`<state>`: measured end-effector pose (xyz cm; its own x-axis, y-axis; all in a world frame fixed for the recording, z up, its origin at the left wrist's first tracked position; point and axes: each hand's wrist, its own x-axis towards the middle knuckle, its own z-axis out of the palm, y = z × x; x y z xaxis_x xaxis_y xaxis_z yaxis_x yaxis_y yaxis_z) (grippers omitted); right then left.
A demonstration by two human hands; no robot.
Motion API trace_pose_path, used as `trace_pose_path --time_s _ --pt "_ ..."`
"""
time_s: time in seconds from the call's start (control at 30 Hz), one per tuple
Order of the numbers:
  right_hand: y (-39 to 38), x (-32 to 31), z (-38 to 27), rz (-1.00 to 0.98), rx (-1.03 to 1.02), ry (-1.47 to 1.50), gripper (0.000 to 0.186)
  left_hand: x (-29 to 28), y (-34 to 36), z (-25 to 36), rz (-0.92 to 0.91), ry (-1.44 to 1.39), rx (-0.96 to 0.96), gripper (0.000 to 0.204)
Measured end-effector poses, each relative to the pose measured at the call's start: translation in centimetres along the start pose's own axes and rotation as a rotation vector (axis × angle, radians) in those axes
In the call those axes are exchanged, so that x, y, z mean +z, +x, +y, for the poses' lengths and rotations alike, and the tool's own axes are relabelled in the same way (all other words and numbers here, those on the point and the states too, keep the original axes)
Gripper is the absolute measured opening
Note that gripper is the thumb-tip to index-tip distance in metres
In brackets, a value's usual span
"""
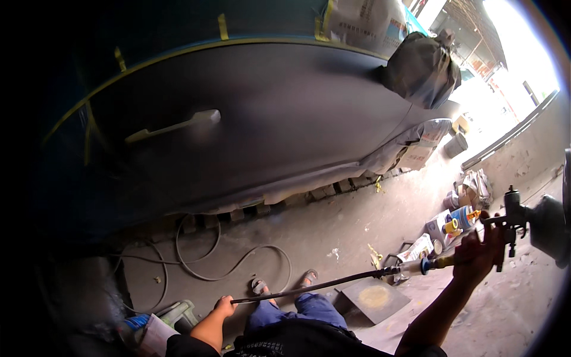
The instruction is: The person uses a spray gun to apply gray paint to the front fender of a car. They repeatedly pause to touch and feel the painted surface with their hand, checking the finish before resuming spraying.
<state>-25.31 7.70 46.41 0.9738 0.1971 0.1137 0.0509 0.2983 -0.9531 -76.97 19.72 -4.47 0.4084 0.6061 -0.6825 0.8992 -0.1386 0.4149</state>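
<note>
My right hand [474, 257], raised at the right, is wrapped round the handle of a spray gun [513, 215]. A grey cup [548, 229] is fitted to the gun, partly cut off by the picture's rim. From the handle an air hose [321, 287] with a clear fitting [411, 267] runs left across my legs. My left hand [225, 306] is closed round this hose at the lower middle. Ahead stands a dull dark grey car door panel [285, 107], apart from both hands. Its handle [178, 126] is pale. I cannot tell whether spray is leaving the gun.
Yellow masking tape [223, 27] edges the panel, and a dark bag covers the side mirror [423, 70]. Hose loops [208, 278] lie on the floor at left. Cans and boxes [443, 226] line the right side. A square board [373, 298] lies beside my legs.
</note>
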Motion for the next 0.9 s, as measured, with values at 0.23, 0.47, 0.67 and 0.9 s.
trace_pose_path --time_s 0.23,0.47,0.67,0.9 --pt "0.9 -7.9 20.6 -0.169 0.166 -0.027 0.043 -2.2 -2.7 4.3 0.068 -0.039 -0.213 0.036" --pt "-2.8 -13.9 45.3 -0.488 0.158 -0.377 0.027 -1.8 -1.6 6.7 0.053 0.217 -0.293 0.036" --pt "0.2 -15.1 55.2 -0.637 0.592 -0.253 0.020 1.3 3.1 7.3 0.120 0.360 -0.256 0.033" --pt "14.3 -23.2 61.2 -0.321 0.526 -0.413 0.012 6.5 11.5 19.8 0.120 0.219 -0.183 0.030"
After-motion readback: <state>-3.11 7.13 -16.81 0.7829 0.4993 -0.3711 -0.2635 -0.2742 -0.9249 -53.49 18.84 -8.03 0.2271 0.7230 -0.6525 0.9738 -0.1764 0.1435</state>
